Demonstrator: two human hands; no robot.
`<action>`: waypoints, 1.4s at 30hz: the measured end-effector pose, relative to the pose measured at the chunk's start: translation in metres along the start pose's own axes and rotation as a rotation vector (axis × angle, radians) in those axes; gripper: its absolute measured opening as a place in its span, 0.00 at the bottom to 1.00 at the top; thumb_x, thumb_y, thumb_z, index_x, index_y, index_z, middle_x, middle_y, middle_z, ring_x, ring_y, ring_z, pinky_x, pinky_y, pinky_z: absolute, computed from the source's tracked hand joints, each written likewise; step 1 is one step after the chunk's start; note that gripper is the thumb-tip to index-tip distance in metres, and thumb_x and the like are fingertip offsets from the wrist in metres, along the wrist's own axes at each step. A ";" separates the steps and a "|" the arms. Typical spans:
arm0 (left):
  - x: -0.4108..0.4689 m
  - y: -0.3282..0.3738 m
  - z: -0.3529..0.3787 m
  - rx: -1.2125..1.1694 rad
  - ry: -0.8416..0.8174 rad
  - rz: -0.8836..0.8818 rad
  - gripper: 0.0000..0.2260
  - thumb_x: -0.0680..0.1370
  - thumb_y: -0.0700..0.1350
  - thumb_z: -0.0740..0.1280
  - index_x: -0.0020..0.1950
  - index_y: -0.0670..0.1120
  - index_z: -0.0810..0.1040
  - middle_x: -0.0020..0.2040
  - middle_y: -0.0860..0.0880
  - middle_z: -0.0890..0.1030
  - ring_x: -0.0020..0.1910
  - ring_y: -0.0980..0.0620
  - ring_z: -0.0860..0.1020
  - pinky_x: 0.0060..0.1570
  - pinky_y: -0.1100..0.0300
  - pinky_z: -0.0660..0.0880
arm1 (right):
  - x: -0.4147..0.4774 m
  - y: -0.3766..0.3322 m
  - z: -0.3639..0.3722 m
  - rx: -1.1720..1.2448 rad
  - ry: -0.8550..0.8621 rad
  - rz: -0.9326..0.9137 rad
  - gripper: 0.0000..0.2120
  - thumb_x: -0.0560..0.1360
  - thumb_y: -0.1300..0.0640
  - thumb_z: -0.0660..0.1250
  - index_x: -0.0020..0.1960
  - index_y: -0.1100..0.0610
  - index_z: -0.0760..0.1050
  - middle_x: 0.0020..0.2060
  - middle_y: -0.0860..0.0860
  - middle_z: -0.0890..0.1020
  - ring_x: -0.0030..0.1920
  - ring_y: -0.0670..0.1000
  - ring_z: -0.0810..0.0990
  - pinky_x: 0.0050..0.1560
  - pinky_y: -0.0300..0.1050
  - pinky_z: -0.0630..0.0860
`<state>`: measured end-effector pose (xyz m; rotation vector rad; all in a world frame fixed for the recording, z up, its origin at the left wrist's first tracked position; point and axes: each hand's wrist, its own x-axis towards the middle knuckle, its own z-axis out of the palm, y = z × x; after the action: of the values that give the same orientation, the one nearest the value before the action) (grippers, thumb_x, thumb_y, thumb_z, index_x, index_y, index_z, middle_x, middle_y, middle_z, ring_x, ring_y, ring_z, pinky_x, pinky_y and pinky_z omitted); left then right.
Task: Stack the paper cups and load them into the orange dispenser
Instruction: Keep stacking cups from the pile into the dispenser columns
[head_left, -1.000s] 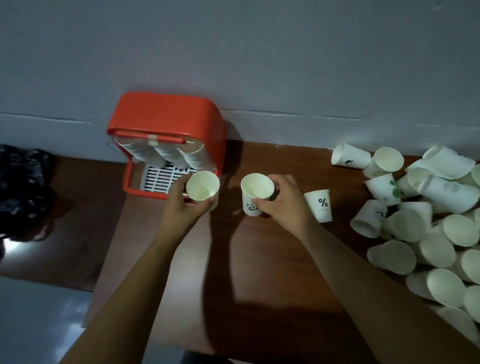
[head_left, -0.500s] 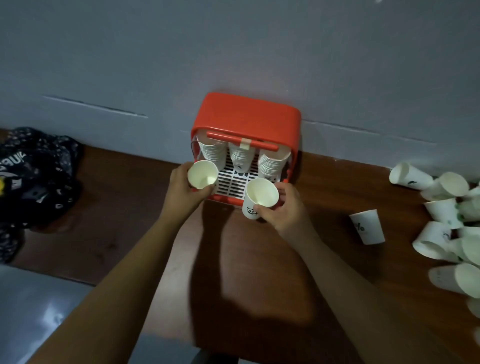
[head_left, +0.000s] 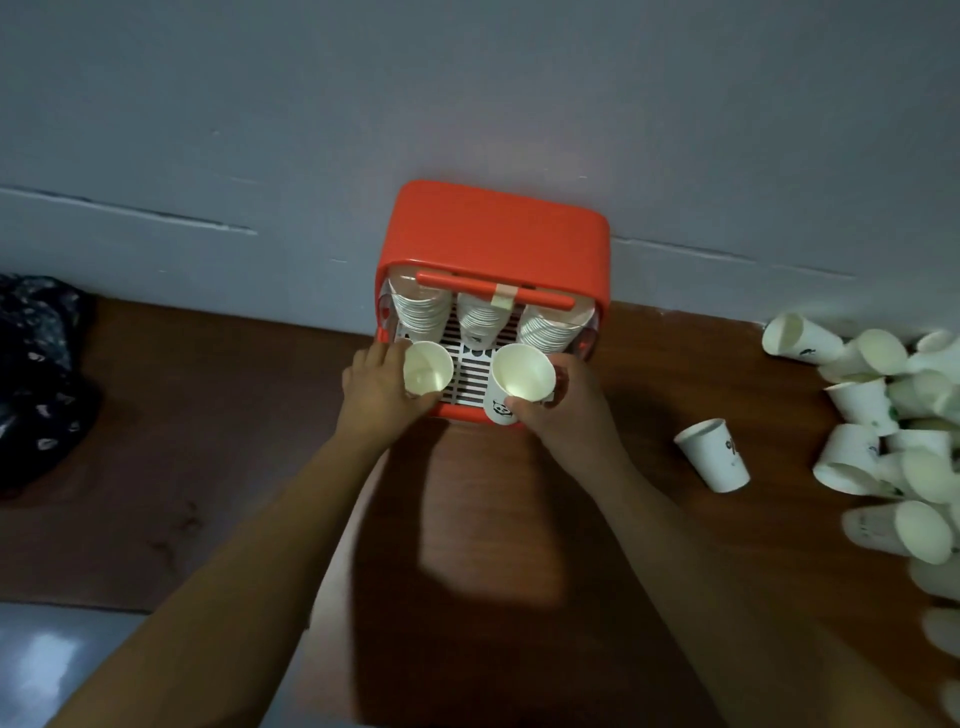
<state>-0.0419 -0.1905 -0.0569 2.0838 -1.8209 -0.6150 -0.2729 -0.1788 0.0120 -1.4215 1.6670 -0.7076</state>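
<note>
The orange dispenser (head_left: 498, 234) stands against the wall, with three stacks of white cups hanging inside above a slatted white tray. My left hand (head_left: 376, 389) grips a plain paper cup (head_left: 427, 368) mouth-up, under the left stack. My right hand (head_left: 569, 410) grips a paper cup with a panda print (head_left: 519, 374), tilted, under the right stack. Both cups sit just over the dispenser's front tray.
A lone upright cup (head_left: 714, 454) stands on the brown table (head_left: 260, 415) to the right of my right arm. A heap of several loose cups (head_left: 893, 431) fills the right edge. A dark patterned bag (head_left: 36, 374) lies at the far left.
Both hands have carried their cups forward to the dispenser's tray, under the hanging stacks. The view has swung so the dispenser sits in the centre.
</note>
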 end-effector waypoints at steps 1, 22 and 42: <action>0.000 -0.003 0.000 0.008 -0.003 0.021 0.35 0.68 0.58 0.77 0.70 0.45 0.72 0.62 0.41 0.76 0.61 0.37 0.72 0.57 0.44 0.69 | 0.001 -0.004 0.003 0.000 0.000 -0.009 0.30 0.64 0.52 0.79 0.62 0.52 0.72 0.57 0.46 0.76 0.53 0.40 0.76 0.47 0.32 0.74; -0.005 -0.030 -0.031 -0.237 -0.087 0.158 0.28 0.74 0.46 0.76 0.73 0.47 0.74 0.68 0.48 0.78 0.66 0.48 0.74 0.61 0.61 0.67 | 0.034 -0.010 0.096 -0.276 -0.187 -0.245 0.29 0.72 0.60 0.74 0.71 0.59 0.70 0.64 0.55 0.76 0.64 0.53 0.74 0.62 0.39 0.66; -0.118 0.063 0.054 -0.543 -0.493 -0.087 0.17 0.77 0.54 0.71 0.64 0.50 0.76 0.59 0.52 0.81 0.57 0.52 0.79 0.59 0.53 0.77 | -0.113 0.118 -0.100 -0.515 -0.068 0.396 0.44 0.70 0.47 0.76 0.78 0.55 0.56 0.73 0.54 0.64 0.70 0.56 0.67 0.67 0.52 0.68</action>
<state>-0.1350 -0.0808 -0.0585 1.7362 -1.5351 -1.5598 -0.4156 -0.0530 -0.0099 -1.3613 2.0857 -0.0013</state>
